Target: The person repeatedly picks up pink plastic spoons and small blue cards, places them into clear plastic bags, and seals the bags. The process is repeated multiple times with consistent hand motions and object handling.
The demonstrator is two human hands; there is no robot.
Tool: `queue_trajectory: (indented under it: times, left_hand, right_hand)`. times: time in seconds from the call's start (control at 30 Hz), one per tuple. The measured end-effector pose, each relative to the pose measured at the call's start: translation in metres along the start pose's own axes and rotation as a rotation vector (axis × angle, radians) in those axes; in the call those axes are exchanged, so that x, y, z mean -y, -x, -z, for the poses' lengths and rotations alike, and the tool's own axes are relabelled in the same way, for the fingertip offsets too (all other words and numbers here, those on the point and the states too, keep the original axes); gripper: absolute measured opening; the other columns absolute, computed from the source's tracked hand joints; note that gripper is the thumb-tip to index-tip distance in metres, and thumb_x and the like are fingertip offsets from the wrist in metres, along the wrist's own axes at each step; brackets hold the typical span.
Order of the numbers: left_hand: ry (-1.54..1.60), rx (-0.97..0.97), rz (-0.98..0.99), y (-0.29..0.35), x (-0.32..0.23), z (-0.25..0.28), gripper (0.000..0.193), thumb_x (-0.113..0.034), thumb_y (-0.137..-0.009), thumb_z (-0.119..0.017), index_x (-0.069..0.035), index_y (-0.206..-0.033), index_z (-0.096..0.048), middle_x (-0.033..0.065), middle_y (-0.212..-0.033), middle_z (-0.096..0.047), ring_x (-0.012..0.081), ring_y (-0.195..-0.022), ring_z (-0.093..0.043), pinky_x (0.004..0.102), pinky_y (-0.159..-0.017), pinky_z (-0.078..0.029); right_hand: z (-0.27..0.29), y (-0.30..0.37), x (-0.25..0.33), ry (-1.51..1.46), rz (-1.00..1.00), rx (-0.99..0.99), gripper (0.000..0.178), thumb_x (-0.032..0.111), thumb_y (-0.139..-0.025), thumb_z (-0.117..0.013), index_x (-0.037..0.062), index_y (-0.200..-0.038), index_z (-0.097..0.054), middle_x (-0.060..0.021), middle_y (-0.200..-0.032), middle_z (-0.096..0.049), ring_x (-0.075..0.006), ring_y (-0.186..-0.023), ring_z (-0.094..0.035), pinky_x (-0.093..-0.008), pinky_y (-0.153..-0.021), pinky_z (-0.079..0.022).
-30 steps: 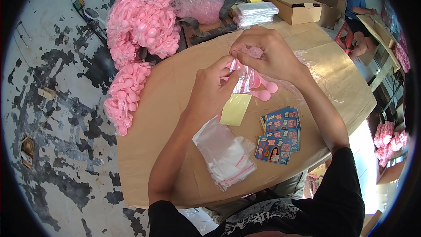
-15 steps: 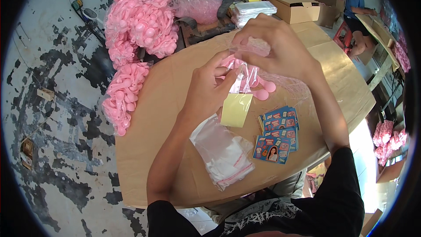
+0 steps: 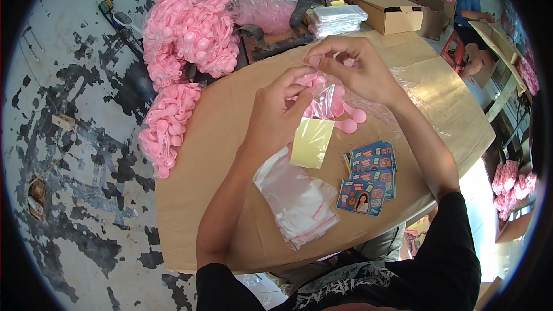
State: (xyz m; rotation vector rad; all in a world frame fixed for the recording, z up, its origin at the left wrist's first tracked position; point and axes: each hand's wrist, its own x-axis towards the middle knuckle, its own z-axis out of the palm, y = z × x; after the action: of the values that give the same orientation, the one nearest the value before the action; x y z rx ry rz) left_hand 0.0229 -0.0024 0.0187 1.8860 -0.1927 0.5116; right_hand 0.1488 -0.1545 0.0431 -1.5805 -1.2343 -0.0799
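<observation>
clear plastic bag (image 3: 326, 102) | creased, glossy | hanging from left fingers (image 3: 295, 75) | yellow card (image 3: 311, 143) at its lower end, slightly tilted

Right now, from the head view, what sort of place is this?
Probably a small hand-packing workshop: bagged pink spoon-shaped plastic pieces are heaped up, clear plastic sleeves lie beside blue printed cards, and cardboard boxes stand behind.

The left hand (image 3: 276, 106) holds a clear bag (image 3: 324, 103), the right hand (image 3: 366, 75) perhaps touching it.
</observation>
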Motion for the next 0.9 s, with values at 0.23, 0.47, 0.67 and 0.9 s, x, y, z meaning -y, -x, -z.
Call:
queue_trajectory:
  times: [0.23,0.47,0.67,0.9]
  left_hand:
    - [0.235,-0.029,0.128,0.000,-0.014,0.010,0.027,-0.017,-0.097,-0.060,0.000,-0.119,-0.059,0.0094,-0.100,-0.072,0.0059,-0.078,-0.063,0.0219,-0.064,-0.053]
    - [0.191,-0.066,0.215,-0.008,0.002,0.022,0.027,-0.018,-0.098,-0.059,0.000,-0.117,-0.060,0.0118,-0.100,-0.070,0.0130,-0.074,-0.069,0.0246,-0.060,-0.058]
    - [0.140,-0.084,0.177,-0.011,0.011,0.021,0.025,-0.020,-0.097,-0.061,0.000,-0.111,-0.065,0.0066,-0.095,-0.069,0.0103,-0.077,-0.066,0.0249,-0.063,-0.059]
    - [0.173,-0.161,0.146,-0.010,0.008,0.018,0.030,-0.024,-0.100,-0.055,-0.001,-0.119,-0.062,0.0099,-0.104,-0.068,0.0156,-0.085,-0.069,0.0283,-0.068,-0.060]
  right_hand:
    - [0.055,-0.002,0.027,-0.131,0.236,-0.150,0.021,0.023,-0.095,-0.064,0.0050,-0.102,-0.071,-0.0015,-0.091,-0.069,-0.0084,-0.075,-0.058,-0.0254,-0.068,-0.047]
    - [0.087,-0.007,-0.080,-0.103,-0.299,0.402,0.025,0.015,-0.094,-0.061,0.0028,-0.115,-0.066,-0.0083,-0.099,-0.070,-0.0141,-0.085,-0.065,-0.0292,-0.077,-0.052]
    - [0.081,-0.019,-0.109,0.165,-0.095,0.158,0.036,0.015,-0.090,-0.065,0.0017,-0.123,-0.062,-0.0098,-0.108,-0.068,-0.0188,-0.098,-0.065,-0.0318,-0.090,-0.051]
    - [0.014,0.000,0.000,0.029,-0.072,0.464,0.025,0.014,-0.093,-0.066,0.0016,-0.114,-0.065,-0.0037,-0.101,-0.069,-0.0091,-0.094,-0.062,-0.0255,-0.080,-0.050]
